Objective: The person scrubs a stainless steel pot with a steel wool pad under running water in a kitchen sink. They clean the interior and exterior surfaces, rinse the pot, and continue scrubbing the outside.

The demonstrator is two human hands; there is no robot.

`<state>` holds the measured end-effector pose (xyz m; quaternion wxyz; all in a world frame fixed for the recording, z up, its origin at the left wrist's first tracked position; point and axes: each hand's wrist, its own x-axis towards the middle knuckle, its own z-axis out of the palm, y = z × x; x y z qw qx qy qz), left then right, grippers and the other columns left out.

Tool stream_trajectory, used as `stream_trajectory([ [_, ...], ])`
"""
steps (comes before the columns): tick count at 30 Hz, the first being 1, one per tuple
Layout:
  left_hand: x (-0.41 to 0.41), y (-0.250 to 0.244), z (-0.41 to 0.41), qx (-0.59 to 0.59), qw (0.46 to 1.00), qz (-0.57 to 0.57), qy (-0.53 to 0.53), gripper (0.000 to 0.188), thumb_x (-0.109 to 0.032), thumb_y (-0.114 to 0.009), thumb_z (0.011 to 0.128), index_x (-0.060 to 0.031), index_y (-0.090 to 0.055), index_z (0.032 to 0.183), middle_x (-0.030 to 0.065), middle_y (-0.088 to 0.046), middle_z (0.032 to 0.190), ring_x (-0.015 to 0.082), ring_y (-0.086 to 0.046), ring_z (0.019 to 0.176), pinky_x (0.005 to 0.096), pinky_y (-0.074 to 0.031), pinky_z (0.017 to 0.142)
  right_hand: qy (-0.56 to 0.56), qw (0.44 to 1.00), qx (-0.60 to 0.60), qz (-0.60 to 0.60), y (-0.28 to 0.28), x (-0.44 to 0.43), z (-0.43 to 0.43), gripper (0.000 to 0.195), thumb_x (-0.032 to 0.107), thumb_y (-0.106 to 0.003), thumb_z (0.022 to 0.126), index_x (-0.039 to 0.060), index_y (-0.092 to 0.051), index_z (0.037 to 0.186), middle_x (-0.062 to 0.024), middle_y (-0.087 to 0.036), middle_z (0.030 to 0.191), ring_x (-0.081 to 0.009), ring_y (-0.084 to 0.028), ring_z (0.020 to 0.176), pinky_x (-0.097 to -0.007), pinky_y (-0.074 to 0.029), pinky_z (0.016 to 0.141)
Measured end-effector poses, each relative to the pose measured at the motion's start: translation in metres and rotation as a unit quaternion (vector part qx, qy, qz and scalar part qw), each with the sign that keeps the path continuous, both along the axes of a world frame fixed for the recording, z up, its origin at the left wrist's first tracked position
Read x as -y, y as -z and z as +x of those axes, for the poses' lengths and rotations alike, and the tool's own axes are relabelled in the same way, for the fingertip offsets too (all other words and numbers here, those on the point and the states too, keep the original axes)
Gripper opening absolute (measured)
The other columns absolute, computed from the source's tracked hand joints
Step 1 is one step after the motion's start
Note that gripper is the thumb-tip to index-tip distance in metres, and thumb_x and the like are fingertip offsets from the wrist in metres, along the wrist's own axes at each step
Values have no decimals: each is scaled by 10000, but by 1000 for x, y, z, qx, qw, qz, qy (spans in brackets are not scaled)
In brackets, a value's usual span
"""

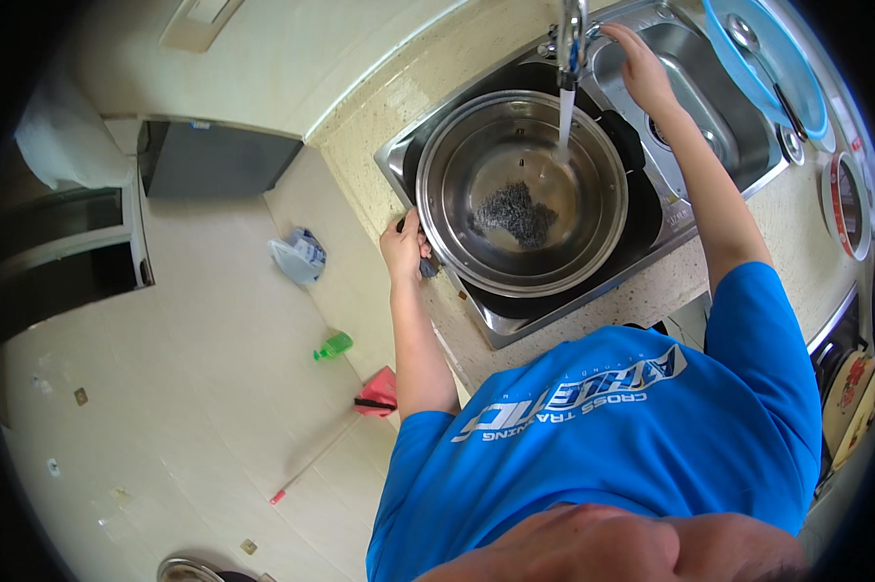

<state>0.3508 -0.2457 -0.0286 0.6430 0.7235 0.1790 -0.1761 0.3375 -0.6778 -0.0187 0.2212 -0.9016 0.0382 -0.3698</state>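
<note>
A large two-handled stainless steel pot (pixel 605 254) rests over the left sink basin, with shallow water and a dark steel wool scourer (pixel 517 214) inside. My left hand (pixel 402 244) is closed around its black handle on the left side; a small dark grey thing (pixel 428 268) shows beside the fingers. Water runs from the chrome faucet (pixel 573 44) into the pot. My right hand (pixel 637 65) reaches to the faucet's lever, fingers extended and fingertips at the lever, partly hidden by the faucet. The pot's other black handle (pixel 621 138) is free.
Right of the pot lies the second sink basin (pixel 736 124). Beyond it stand a blue plastic basin (pixel 765 80) with a ladle (pixel 743 33) and a red-and-white round container (pixel 834 207). On the floor at left are a plastic bag (pixel 299 256), a green bottle (pixel 334 345) and a red dustpan (pixel 378 393).
</note>
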Motion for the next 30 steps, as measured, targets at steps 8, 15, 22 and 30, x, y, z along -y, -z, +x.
stream_trajectory([
  [8,-9,-8,-6,1,1000,13,-20,227,-201,-608,879,-25,-523,763,-19,-436,547,58,-365,399,215,-293,355,-269,864,-419,80,40,-193,-43,358,210,-676,777,50,-530,1062,-193,-503,1136,-346,-577,942,-396,-462,863],
  [15,0,-2,1,-9,1000,-7,-7,253,-207,-616,871,38,-564,831,2,-444,536,79,-376,385,237,-288,348,-380,844,-302,-229,141,-247,-28,237,177,-559,775,137,-570,1009,-176,-469,1186,-334,-468,1108,-467,-451,859],
  [22,-10,12,1,55,993,107,14,362,-291,-625,838,69,-614,809,92,-544,491,151,-512,390,295,-391,394,-328,689,-186,-620,68,-128,61,311,281,-600,711,172,-661,995,-10,-513,1228,-201,-407,1166,-343,-342,917],
  [30,-11,35,1,169,961,215,45,381,-328,-640,830,16,-604,672,47,-527,473,120,-489,399,271,-375,413,-234,626,-689,-281,-8,-162,-103,379,379,-402,907,120,-619,1079,-137,-621,1042,-287,-558,1039,-430,-422,891],
])
